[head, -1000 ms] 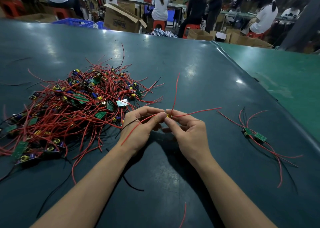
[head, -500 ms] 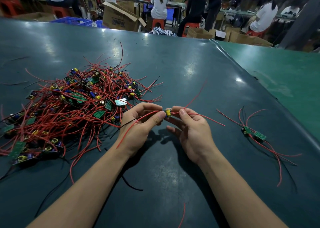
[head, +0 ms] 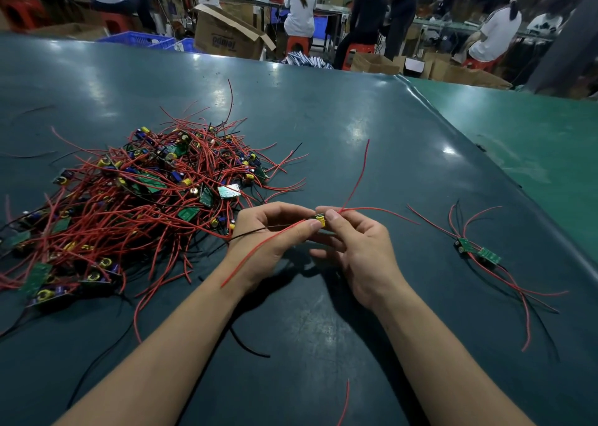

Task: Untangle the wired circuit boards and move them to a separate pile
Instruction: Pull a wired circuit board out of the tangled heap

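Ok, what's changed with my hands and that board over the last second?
The hands drew slightly apart, baring the small board pinched between left hand and right hand; its upright red wire swung rightward. The tangled pile and sorted boards stayed put.

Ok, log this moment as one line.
left hand pinches wired circuit board | right hand pinches it too | held above table | tangled pile left | sorted boards right

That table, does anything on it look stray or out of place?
Yes. A few loose wires lie apart from both piles: a red wire at the near edge, a black wire between the forearms, and thin dark ones on the far left. None shows a board attached.
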Tool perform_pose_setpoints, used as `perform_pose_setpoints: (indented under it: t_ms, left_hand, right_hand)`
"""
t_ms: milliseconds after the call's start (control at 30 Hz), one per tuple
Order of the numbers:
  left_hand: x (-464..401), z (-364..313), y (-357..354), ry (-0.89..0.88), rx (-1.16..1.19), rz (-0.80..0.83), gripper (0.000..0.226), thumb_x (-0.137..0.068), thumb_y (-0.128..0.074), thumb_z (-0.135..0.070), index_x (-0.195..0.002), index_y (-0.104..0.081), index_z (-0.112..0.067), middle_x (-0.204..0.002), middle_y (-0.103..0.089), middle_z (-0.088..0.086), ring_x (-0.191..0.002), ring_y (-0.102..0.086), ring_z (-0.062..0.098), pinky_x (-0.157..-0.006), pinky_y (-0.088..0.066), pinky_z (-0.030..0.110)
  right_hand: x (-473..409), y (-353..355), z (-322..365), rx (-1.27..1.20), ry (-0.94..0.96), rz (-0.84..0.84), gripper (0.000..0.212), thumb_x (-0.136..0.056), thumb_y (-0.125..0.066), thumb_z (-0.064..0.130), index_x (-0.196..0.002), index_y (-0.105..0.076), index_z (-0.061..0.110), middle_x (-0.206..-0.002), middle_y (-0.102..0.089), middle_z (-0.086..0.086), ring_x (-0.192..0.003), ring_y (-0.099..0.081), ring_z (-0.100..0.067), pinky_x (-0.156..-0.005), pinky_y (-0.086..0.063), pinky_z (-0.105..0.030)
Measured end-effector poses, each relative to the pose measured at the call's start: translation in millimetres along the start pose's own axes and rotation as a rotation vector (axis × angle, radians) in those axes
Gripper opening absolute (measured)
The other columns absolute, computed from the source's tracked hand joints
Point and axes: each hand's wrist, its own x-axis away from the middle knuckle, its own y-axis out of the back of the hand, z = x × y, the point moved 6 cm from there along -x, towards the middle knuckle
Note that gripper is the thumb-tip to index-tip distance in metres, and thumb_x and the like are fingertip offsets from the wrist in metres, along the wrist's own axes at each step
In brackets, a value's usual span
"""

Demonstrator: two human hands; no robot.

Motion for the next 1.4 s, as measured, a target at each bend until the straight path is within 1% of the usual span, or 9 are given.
perform_pose_setpoints:
  t_ms: [167, 300, 467, 600, 700, 833, 1000, 1167, 1400]
  left_hand:
    - [-2, 2, 3, 0.035, 0.052, -0.030, 0.010, -0.075, -0.078, -0.003, -0.084, -0.075, -0.008, -0.074, -0.074, 0.005, -0.065, -0.065, 0.013, -0.064, -0.052, 0.019]
    - [-3, 4, 3, 0.038, 0.033, -0.026, 0.009, -0.075, -0.079, -0.005, -0.082, -0.077, -0.011, -0.072, -0.073, 0.005, -0.064, -0.064, 0.013, -0.064, -0.052, 0.020]
    - [-3, 4, 5, 0.066, 0.085, -0.059, 0.017, -0.066, -0.081, -0.021, -0.080, -0.077, -0.013, -0.077, -0.074, 0.007, -0.068, -0.066, 0.015, -0.067, -0.055, 0.022]
    - [-3, 6, 3, 0.102, 0.109, -0.020, 0.018, -0.067, -0.078, -0.020, -0.082, -0.076, -0.011, -0.075, -0.074, 0.008, -0.064, -0.066, 0.014, -0.064, -0.054, 0.021]
    - [-3, 6, 0, 0.114, 0.082, 0.015, 0.016, -0.073, -0.077, -0.018, -0.086, -0.075, -0.009, -0.076, -0.073, 0.007, -0.064, -0.066, 0.014, -0.064, -0.054, 0.022]
    - [0, 4, -4, 0.108, 0.045, 0.059, 0.017, -0.069, -0.077, -0.026, -0.080, -0.076, -0.014, -0.074, -0.073, 0.005, -0.065, -0.067, 0.012, -0.063, -0.054, 0.019]
    - [1, 3, -5, 0.118, -0.016, 0.063, 0.019, -0.069, -0.077, -0.031, -0.078, -0.075, -0.014, -0.072, -0.073, 0.005, -0.064, -0.067, 0.015, -0.060, -0.054, 0.020]
    - [0, 4, -4, 0.141, -0.012, 0.055, 0.019, -0.067, -0.078, -0.036, -0.076, -0.078, -0.019, -0.073, -0.072, 0.009, -0.062, -0.066, 0.015, -0.061, -0.054, 0.024]
    - [1, 2, -5, 0.120, -0.036, 0.086, 0.020, -0.070, -0.077, -0.035, -0.078, -0.078, -0.017, -0.070, -0.072, 0.007, -0.062, -0.066, 0.015, -0.061, -0.055, 0.025]
  right_hand:
    - [0, 5, 2, 0.015, 0.010, -0.096, 0.024, -0.099, -0.054, 0.018, -0.087, -0.073, 0.010, -0.080, -0.073, -0.010, -0.066, -0.070, -0.018, -0.045, -0.051, -0.026]
    - [-2, 8, 1, 0.037, -0.011, -0.152, 0.030, -0.100, -0.048, 0.016, -0.083, -0.071, 0.009, -0.072, -0.069, -0.006, -0.053, -0.057, -0.012, -0.038, -0.036, -0.021]
    - [-4, 6, 1, -0.069, -0.075, -0.043, 0.035, -0.101, -0.046, 0.027, -0.088, -0.075, 0.013, -0.079, -0.068, 0.001, -0.057, -0.056, -0.008, -0.044, -0.036, -0.022]
    - [-4, 6, 1, -0.161, -0.149, 0.061, 0.041, -0.098, -0.049, 0.036, -0.081, -0.079, 0.014, -0.075, -0.066, 0.002, -0.060, -0.055, -0.009, -0.045, -0.039, -0.019]
    - [-4, 9, 4, -0.152, -0.085, 0.048, 0.027, -0.091, -0.060, 0.030, -0.082, -0.079, 0.012, -0.075, -0.067, 0.001, -0.060, -0.057, -0.009, -0.046, -0.040, -0.018]
    - [-4, 13, 5, 0.038, 0.015, -0.019, 0.010, -0.085, -0.070, 0.018, -0.084, -0.077, 0.011, -0.072, -0.068, 0.002, -0.060, -0.060, -0.007, -0.048, -0.045, -0.017]
    - [-6, 19, 7, 0.128, 0.063, -0.132, 0.018, -0.092, -0.065, 0.019, -0.079, -0.076, 0.013, -0.070, -0.066, 0.003, -0.057, -0.056, -0.006, -0.044, -0.041, -0.019]
    - [-11, 24, 8, -0.029, -0.040, -0.104, 0.032, -0.098, -0.054, 0.015, -0.076, -0.077, 0.009, -0.066, -0.064, 0.001, -0.052, -0.054, -0.009, -0.040, -0.037, -0.019]
    - [-15, 38, 11, -0.248, 0.002, -0.246, 0.031, -0.099, -0.049, 0.014, -0.079, -0.071, 0.005, -0.063, -0.062, 0.000, -0.049, -0.053, -0.009, -0.041, -0.039, -0.019]
